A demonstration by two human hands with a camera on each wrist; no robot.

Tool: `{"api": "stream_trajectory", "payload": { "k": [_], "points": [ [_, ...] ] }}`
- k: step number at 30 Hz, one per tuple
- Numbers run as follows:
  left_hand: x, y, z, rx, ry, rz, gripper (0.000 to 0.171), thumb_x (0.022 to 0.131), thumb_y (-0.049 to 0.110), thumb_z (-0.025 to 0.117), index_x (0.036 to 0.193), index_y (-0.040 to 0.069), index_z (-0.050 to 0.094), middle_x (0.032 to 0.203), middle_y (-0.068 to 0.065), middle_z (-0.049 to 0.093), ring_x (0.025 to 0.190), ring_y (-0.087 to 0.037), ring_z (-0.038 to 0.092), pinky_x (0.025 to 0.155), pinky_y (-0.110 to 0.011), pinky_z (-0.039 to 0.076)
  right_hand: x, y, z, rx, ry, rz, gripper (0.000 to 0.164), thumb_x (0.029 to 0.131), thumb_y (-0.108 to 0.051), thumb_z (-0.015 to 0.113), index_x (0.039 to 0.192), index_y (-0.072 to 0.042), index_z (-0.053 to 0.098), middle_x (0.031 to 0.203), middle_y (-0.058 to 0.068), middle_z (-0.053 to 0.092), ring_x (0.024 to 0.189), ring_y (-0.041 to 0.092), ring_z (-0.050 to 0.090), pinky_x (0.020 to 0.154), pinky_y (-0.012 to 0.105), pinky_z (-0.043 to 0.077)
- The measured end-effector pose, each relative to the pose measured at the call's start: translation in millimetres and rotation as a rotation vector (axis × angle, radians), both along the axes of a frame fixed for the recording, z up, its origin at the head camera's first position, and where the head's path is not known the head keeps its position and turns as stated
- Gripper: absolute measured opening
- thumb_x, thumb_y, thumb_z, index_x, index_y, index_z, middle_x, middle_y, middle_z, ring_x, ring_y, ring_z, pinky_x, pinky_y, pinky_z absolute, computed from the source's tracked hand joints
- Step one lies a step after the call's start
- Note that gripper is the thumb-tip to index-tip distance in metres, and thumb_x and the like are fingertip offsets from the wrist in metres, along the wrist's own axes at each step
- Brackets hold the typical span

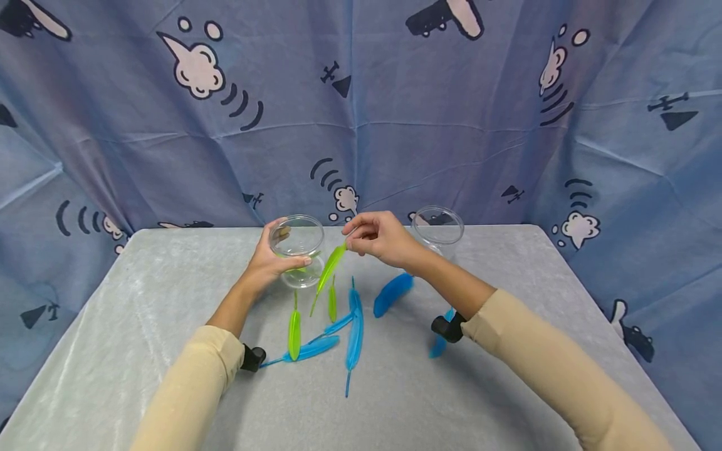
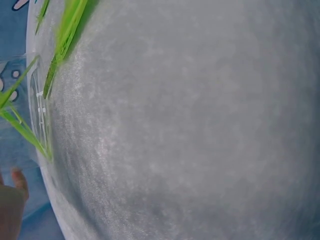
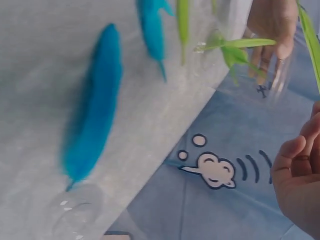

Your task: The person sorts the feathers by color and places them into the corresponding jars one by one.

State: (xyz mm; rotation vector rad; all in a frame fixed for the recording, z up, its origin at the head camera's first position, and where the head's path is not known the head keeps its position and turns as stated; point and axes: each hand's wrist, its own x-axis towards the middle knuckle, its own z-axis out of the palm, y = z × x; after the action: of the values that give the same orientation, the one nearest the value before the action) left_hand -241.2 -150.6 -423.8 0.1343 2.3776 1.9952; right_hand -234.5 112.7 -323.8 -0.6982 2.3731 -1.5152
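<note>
Left hand [image 1: 265,260] gripped the left clear jar [image 1: 304,243], green feathers [image 3: 237,54] inside; my right hand [image 1: 380,238] pinched another lime feather [image 1: 329,271] just right of it. Apparently mid-filling; next move needed rim [image 1: 297,217] clearance.

Held green feather [image 3: 311,40] — cropped in right wrist view; rightmost blue feather [image 1: 437,348] — partly behind wrist camera [image 1: 447,327].
</note>
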Motion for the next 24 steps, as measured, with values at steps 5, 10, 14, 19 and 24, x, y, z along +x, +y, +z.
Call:
{"api": "stream_trajectory", "payload": {
  "k": [5,10,14,19,24],
  "points": [
    [0.7,-0.9,-0.7,0.004,-0.004,0.003,0.101,0.077,0.007,0.084,0.155,0.015,0.022,0.155,-0.016,0.033,0.144,-0.027,0.029,0.116,-0.049,0.027,-3.5,-10.7,9.4,-0.052,0.061,-0.069,0.021,0.094,-0.002,0.066,0.115,0.001,0.066,0.096,0.013,0.074,0.078,0.025,0.064,0.067,0.030,0.053],
    [-0.2,-0.5,-0.1,0.016,0.004,-0.002,0.098,0.078,0.003,0.083,0.155,0.015,0.023,0.156,-0.016,0.032,0.145,-0.028,0.028,0.115,-0.050,0.029,-6.6,-17.4,21.8,-0.086,0.123,-0.115,0.021,0.094,-0.002,0.067,0.114,0.003,0.066,0.097,0.014,0.074,0.079,0.027,0.065,0.070,0.032,0.055],
    [-1.0,0.3,-0.1,0.021,0.029,-0.012,0.100,0.077,0.004,0.083,0.155,0.014,0.022,0.155,-0.017,0.032,0.144,-0.029,0.029,0.116,-0.051,0.027,-12.9,-22.0,33.8,-0.113,0.160,-0.139,0.018,0.094,-0.002,0.066,0.111,0.003,0.066,0.096,0.018,0.073,0.077,0.028,0.064,0.070,0.032,0.054],
    [-1.6,-0.2,-0.8,0.032,0.034,-0.013,0.100,0.076,0.004,0.083,0.155,0.013,0.022,0.154,-0.020,0.032,0.144,-0.030,0.029,0.116,-0.049,0.027,-21.8,-27.1,43.2,-0.129,0.166,-0.174,0.018,0.094,-0.001,0.065,0.111,0.003,0.065,0.093,0.018,0.073,0.072,0.023,0.063,0.068,0.028,0.054],
    [-1.2,-1.9,-0.5,0.015,0.018,-0.003,0.100,0.076,0.007,0.084,0.155,0.016,0.022,0.154,-0.017,0.033,0.143,-0.029,0.030,0.116,-0.048,0.027,-28.7,-30.9,44.2,-0.136,0.153,-0.257,0.017,0.093,0.000,0.064,0.110,0.002,0.065,0.094,0.020,0.072,0.076,0.032,0.064,0.065,0.027,0.053]
  ]
}}
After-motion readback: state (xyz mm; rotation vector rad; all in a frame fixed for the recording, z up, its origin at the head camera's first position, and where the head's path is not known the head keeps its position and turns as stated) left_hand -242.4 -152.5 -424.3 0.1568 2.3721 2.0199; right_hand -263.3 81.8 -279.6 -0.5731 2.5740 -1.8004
